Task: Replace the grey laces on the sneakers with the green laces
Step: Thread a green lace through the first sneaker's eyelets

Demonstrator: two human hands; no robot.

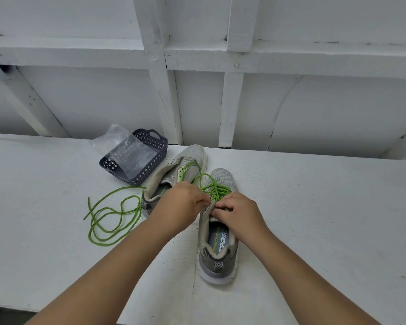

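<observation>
Head view, sneaker (218, 233) insole reads "SKECHERS MEMORY FOAM", green lace (217, 191)

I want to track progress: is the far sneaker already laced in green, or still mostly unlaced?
Mostly unlaced. The far sneaker has green lace only near its toe; the rest trails loose on the table.

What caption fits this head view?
Both hands thread a green lace into the right-hand sneaker.

Bare table (314, 207) right; basket (136, 160), loose lace (108, 221) crowd left.
</observation>
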